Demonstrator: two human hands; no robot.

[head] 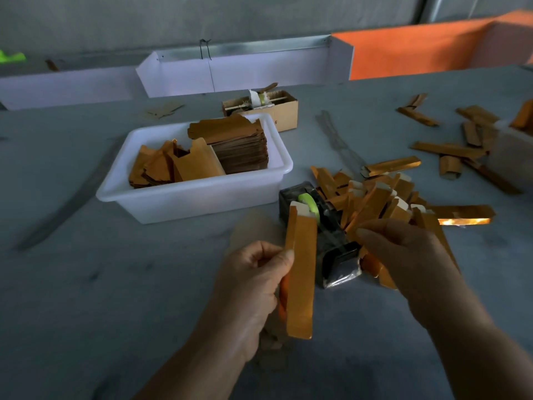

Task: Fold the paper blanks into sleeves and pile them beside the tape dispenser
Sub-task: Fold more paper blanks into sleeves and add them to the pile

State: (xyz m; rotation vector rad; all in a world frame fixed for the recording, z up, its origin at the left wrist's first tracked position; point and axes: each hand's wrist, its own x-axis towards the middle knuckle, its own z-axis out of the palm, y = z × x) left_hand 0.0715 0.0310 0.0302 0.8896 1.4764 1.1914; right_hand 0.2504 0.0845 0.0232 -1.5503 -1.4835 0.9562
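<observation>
Broadly, a grey tabletop (86, 284) is seen, backed by a grey wall, with low white dividers (239, 70) along the far edge and an orange panel (412, 53) further right. Towards the left a white plastic tub (190, 197) is set, in which flat brown-orange paper blanks (239, 145) are stacked and some loose ones leaned. Behind it a small cardboard box (284, 111) is placed. A folded sleeve (300, 272), long, narrow and orange-gold with a pale notched tip, is pinched upright at its left edge between the thumb and curled fingers of the left hand (253, 287). Just behind it a black tape dispenser (331, 243) with a green roll is stood. The right hand (403, 255) is held over the near edge of the pile of finished sleeves (383, 197), which is heaped touching the dispenser's right side; its fingers are curled, but whether anything is gripped cannot be told. Further right, loose sleeves (450, 150) are scattered well apart from the pile. No writing or brand can be read.
</observation>
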